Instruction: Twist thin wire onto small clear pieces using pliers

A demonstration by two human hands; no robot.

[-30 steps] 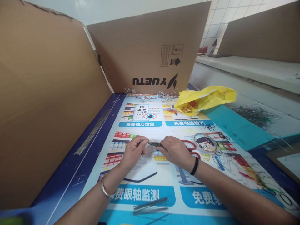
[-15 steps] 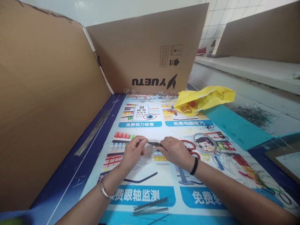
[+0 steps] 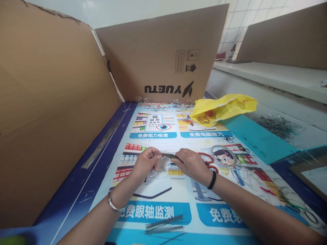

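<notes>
Over the middle of the printed sheet, my left hand is closed, with thumb and fingers pinching a thin wire. The wire's pale loops hang beside the fingers and are hard to see against the print. My right hand is closed around dark-jawed pliers, whose tips point left and meet the wire at my left fingertips. Red loop-shaped handles show just beyond my right hand; I cannot tell if they belong to the pliers. Short dark wire strips lie near the front edge.
Cardboard walls stand at the back and left. A bundle of long thin wires lies at left. On the right are a yellow bag, a teal board, a heap of tangled wire and scattered wire loops.
Both hands stay nearly in place. My left hand and wrist have turned slightly, and the plier jaws have tilted a little at the wire, whose loop has shifted.
</notes>
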